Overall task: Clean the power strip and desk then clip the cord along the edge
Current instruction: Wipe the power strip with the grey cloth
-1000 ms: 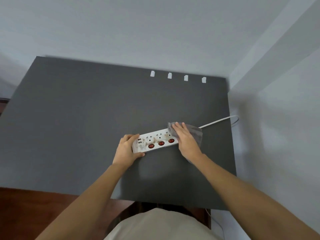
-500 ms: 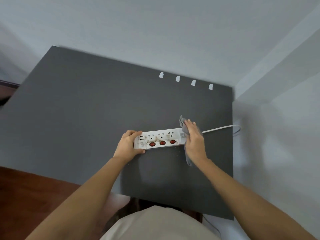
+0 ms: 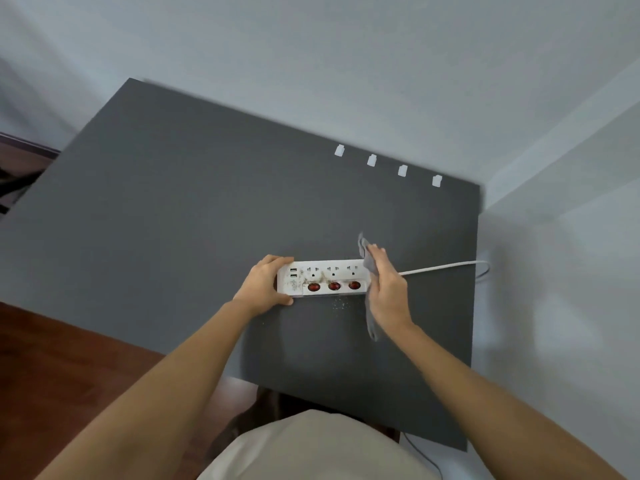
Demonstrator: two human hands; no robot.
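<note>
A white power strip (image 3: 327, 279) with three red switches lies on the dark grey desk (image 3: 173, 220); it shows brownish dirt marks near its left sockets. My left hand (image 3: 265, 284) grips its left end. My right hand (image 3: 386, 289) stands on edge at the strip's right end, holding a grey cloth (image 3: 367, 261) that hangs below the palm. The white cord (image 3: 440, 267) runs right from behind my right hand and off the desk's right edge. Pale crumbs (image 3: 341, 303) lie on the desk just in front of the strip.
Several white cord clips (image 3: 387, 165) sit in a row along the desk's far edge near the back right corner. Grey walls close in behind and to the right. Brown wooden floor (image 3: 69, 368) shows at the lower left.
My right hand slid the cloth rightward off the sockets to the strip's right end and turned on edge. Crumbs now show in front of the strip. My left hand kept its hold.
</note>
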